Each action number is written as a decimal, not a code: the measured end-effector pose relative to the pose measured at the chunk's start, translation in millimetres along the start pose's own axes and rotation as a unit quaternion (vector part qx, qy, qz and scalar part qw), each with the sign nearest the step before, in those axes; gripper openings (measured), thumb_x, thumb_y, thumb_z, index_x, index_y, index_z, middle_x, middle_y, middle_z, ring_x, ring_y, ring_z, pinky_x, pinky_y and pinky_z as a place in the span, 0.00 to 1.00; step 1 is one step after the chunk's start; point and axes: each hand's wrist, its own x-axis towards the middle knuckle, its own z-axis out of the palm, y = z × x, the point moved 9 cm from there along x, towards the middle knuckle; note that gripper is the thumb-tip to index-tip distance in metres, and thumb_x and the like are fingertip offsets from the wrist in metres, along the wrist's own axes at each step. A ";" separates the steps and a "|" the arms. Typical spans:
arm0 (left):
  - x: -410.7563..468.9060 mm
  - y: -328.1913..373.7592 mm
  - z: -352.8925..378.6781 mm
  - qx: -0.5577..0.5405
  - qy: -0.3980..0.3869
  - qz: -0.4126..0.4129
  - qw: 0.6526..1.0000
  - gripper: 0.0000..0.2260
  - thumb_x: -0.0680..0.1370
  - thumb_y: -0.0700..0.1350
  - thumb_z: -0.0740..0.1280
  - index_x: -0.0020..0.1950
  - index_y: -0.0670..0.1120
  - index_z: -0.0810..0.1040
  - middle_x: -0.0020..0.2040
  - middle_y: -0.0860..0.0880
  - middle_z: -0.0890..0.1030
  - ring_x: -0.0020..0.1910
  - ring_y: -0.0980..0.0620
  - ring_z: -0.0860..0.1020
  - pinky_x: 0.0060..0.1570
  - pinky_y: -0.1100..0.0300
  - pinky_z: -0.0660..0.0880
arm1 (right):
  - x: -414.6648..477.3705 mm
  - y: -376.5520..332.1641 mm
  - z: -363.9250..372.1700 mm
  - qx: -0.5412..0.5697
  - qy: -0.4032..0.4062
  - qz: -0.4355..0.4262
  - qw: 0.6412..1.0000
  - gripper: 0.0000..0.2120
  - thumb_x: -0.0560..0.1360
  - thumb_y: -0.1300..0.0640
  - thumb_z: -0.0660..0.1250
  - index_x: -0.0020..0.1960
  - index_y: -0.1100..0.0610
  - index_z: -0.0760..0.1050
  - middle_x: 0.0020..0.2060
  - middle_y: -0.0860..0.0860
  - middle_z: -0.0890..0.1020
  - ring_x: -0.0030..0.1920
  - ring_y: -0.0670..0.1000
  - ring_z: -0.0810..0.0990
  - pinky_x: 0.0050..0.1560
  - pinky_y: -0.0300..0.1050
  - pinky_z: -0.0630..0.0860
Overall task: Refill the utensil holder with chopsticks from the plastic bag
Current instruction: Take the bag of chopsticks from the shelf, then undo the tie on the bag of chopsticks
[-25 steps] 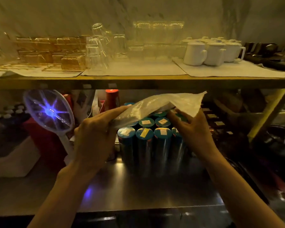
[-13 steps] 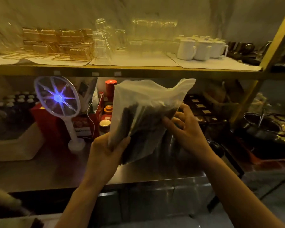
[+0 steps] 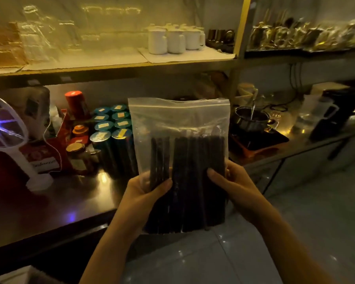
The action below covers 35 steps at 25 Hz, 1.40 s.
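A clear zip plastic bag stands upright in front of me, its top strip closed. Inside it a bundle of dark chopsticks fills the lower two thirds. My left hand grips the bag's lower left side, thumb across the front. My right hand grips the lower right side the same way. The bag hangs over the steel counter's front edge. I see no utensil holder that I can tell apart in the dim light.
Teal-lidded tins stand in rows behind the bag, beside jars and a red canister. A glowing racket-shaped zapper stands left. White mugs sit on the upper shelf. A steel pot sits right on a cooker. Tiled floor lies below.
The bag came off the tins and out from under the shelf, then turned upright and flat toward me. Both hands shifted to its lower sides. My view swung right and back.
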 end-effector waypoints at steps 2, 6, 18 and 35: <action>-5.9 -15.5 41.2 -0.009 -0.031 -0.022 0.999 0.11 0.71 0.45 0.73 0.52 0.50 0.86 0.51 0.45 0.87 0.51 0.47 0.85 0.46 0.61 0.81 | -35.6 1.3 -34.4 0.021 0.061 0.006 0.998 0.12 0.75 0.55 0.69 0.58 0.53 0.79 0.55 0.54 0.84 0.57 0.55 0.83 0.50 0.46 0.81; -24.3 -49.0 121.9 -0.039 -0.101 -0.071 0.992 0.09 0.72 0.42 0.72 0.52 0.47 0.86 0.51 0.43 0.86 0.51 0.46 0.85 0.45 0.61 0.81 | -113.1 -1.2 -98.9 0.045 0.176 -0.001 0.983 0.12 0.72 0.54 0.71 0.55 0.52 0.81 0.52 0.55 0.85 0.54 0.55 0.84 0.47 0.47 0.82; -92.6 -123.9 322.7 -0.038 -0.359 -0.170 0.917 0.10 0.73 0.43 0.70 0.53 0.44 0.85 0.52 0.41 0.86 0.53 0.43 0.84 0.51 0.54 0.81 | -342.2 -10.9 -205.2 -0.017 0.482 0.006 0.876 0.11 0.68 0.49 0.74 0.51 0.47 0.82 0.50 0.52 0.86 0.51 0.52 0.85 0.47 0.45 0.82; -231.7 -169.2 452.9 -0.096 -0.650 -0.276 0.702 0.09 0.73 0.40 0.70 0.52 0.41 0.84 0.49 0.39 0.86 0.48 0.43 0.85 0.44 0.56 0.82 | -551.2 -13.9 -107.3 -0.171 0.757 0.171 0.608 0.16 0.73 0.34 0.61 0.45 0.43 0.81 0.40 0.44 0.85 0.42 0.43 0.84 0.40 0.36 0.80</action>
